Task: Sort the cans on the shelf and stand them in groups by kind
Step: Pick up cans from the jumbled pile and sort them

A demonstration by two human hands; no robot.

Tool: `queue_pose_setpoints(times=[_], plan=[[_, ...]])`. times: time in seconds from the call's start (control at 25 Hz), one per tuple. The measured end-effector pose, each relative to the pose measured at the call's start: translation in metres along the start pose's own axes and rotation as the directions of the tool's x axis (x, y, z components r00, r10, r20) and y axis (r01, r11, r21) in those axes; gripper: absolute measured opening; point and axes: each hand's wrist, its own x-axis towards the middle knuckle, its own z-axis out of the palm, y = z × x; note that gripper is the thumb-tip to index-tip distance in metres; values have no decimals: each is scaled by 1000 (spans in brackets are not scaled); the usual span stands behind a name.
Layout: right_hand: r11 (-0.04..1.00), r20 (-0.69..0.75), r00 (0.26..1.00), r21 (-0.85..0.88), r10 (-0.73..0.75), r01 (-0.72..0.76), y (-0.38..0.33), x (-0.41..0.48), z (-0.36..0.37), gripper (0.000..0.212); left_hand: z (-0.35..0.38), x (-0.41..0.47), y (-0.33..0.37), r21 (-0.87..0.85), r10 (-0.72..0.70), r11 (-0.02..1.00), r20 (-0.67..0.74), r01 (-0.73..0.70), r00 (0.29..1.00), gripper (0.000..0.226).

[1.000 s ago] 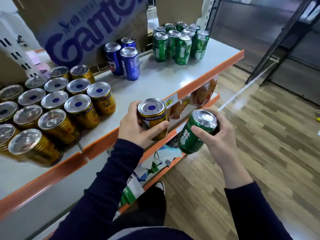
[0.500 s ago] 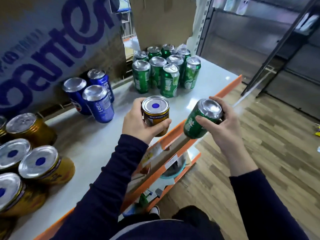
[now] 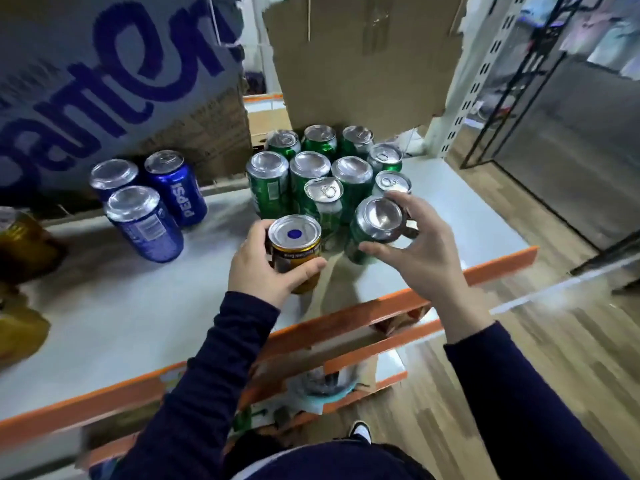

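Over white shelf (image 3: 467, 216), left hand (image 3: 263, 268) gripping gold can (image 3: 296, 247), right hand (image 3: 426, 247) curled round green can (image 3: 375, 230) beside green cluster (image 3: 311, 168), blue PEPSI cans (image 3: 173, 188) left.

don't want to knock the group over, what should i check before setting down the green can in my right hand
1. Right hand grip on the green aluminium can: ok, fingers curled round its top.
2. Same kind nearby: ok, the cluster of standing green cans is just behind it.
3. Bare spot on the pale grey shelf board: ok, free to the can's right.
4. Can's base down on the shelf: cannot tell, hidden.
5. Short gold can with blue-dotted lid in the left hand, with its kind: not ok, blurred gold cans sit far left.
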Motion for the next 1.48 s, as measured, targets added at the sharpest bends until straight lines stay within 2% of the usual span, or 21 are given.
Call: queue_pose_setpoints(times=[0.2, 0.28, 0.4, 0.56, 0.72, 0.84, 0.92, 1.08, 1.28, 1.48], plan=[[939, 93, 961, -208, -260, 275, 10, 16, 3, 55, 9, -28, 13, 24, -128, 991, -186, 135, 974, 72], [898, 58, 934, -259, -352, 354, 12, 17, 1, 50, 10, -36, 15, 52, -150, 985, -222, 165, 963, 73], [857, 42, 873, -168, -487, 486, 5, 17, 7, 34, 5, -55, 16, 119, -190, 964, -327, 239, 926, 74], [823, 86, 822, -32, -562, 567, -20, 2, 38, 22, -22, -86, 11, 165, -200, 938, -463, 305, 864, 73], [852, 272, 809, 107, -521, 513, -43, -21, 75, 22, -61, -114, -3, 161, -208, 921, -566, 355, 798, 73], [876, 445, 764, 113, -467, 469, -55, -43, 105, 23, -93, -131, -19, 129, -226, 916, -617, 380, 754, 74], [888, 512, 742, 103, -433, 447, -71, -60, 130, 23, -122, -141, -32, 123, -224, 918, -626, 378, 747, 74], [899, 544, 736, 85, -403, 430, -112, -86, 180, 24, -188, -153, -61, 203, -150, 919, -614, 338, 775, 70], [928, 539, 771, 57, -339, 369, -153, -112, 235, 26, -258, -152, -100, 275, -120, 894, -614, 354, 780, 72], [935, 556, 791, -64, -257, 348, -166, -128, 258, 31, -276, -137, -117, 376, -106, 869, -495, 323, 862, 85]])
